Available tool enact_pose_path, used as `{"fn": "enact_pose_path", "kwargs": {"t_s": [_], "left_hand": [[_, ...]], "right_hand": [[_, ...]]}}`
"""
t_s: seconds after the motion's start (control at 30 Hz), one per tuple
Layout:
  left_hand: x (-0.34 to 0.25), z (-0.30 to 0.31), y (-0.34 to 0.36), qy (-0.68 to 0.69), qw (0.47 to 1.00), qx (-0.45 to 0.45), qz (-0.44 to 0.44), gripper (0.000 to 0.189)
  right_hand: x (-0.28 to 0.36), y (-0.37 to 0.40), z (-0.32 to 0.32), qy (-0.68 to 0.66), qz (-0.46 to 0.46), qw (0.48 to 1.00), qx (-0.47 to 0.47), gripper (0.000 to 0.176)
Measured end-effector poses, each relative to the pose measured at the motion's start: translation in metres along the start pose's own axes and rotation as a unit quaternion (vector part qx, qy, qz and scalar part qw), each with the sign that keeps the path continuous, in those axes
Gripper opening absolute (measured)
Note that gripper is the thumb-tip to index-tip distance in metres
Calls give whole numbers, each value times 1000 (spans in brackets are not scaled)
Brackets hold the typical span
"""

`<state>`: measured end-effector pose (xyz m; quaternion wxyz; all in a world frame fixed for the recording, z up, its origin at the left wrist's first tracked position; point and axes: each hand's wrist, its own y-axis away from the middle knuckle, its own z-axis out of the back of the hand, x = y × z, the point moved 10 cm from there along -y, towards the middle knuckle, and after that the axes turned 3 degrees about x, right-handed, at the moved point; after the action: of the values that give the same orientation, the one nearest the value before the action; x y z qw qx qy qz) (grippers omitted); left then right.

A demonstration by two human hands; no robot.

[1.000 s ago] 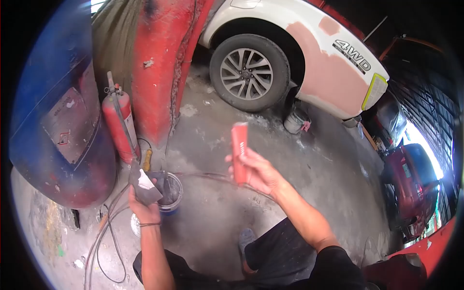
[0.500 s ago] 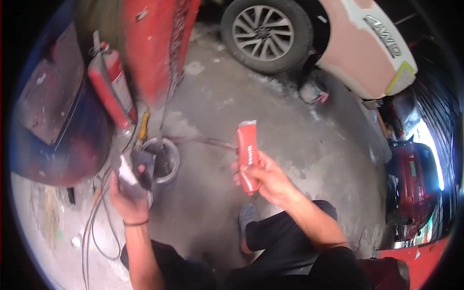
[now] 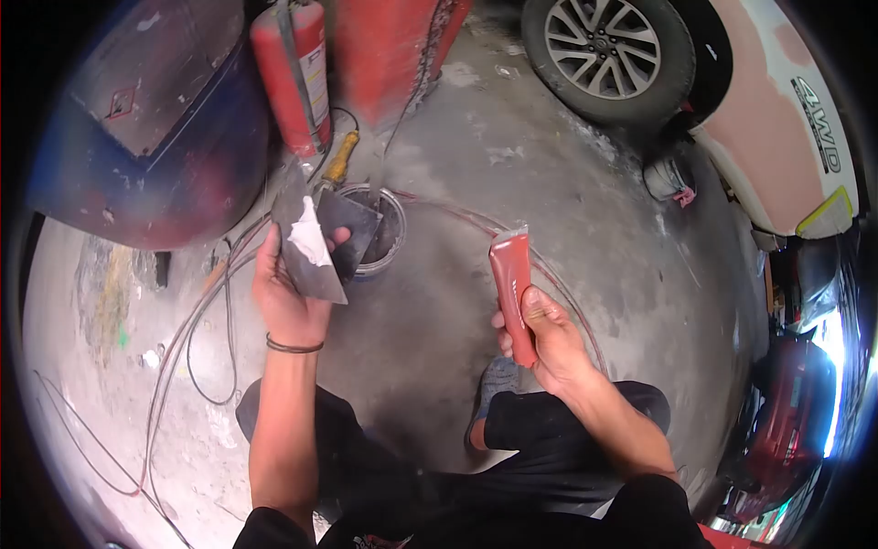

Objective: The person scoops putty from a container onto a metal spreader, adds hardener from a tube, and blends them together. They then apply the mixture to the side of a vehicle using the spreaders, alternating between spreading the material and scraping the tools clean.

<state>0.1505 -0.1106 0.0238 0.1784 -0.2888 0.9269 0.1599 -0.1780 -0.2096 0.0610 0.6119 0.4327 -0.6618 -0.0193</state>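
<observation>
My left hand (image 3: 291,297) is closed around a dark flat putty spreader (image 3: 322,282) with a lump of white paste (image 3: 308,234) on its face. A second dark spreader (image 3: 361,227) sticks out past the fingertips of the same hand, in front of an open can (image 3: 399,240). My right hand (image 3: 555,346) grips a red squeeze tube (image 3: 510,274), thumb pressed on its side. Its flat crimped end points up and its narrower end down. The two hands are apart, both above the concrete floor.
A red fire extinguisher (image 3: 291,78) and a blue drum (image 3: 201,174) stand at upper left. A yellow-handled tool (image 3: 341,157) is by the can. Hoses (image 3: 174,366) cross the floor. At upper right are a vehicle wheel (image 3: 608,50) and a small bucket (image 3: 660,178).
The view has shifted, so the floor objects sit further right and the extinguisher and drum higher. The spreader with paste now faces me more fully. Both hands keep their hold.
</observation>
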Motion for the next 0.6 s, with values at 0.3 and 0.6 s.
{"fn": "enact_pose_path", "kwargs": {"t_s": [0.3, 0.6], "left_hand": [[-3, 0, -10, 2, 1000, -1, -9, 48], [26, -13, -20, 58, 989, 132, 44, 54]], "right_hand": [[-18, -9, -39, 10, -102, 993, 52, 55], [-30, -14, -11, 103, -58, 992, 51, 51]]}}
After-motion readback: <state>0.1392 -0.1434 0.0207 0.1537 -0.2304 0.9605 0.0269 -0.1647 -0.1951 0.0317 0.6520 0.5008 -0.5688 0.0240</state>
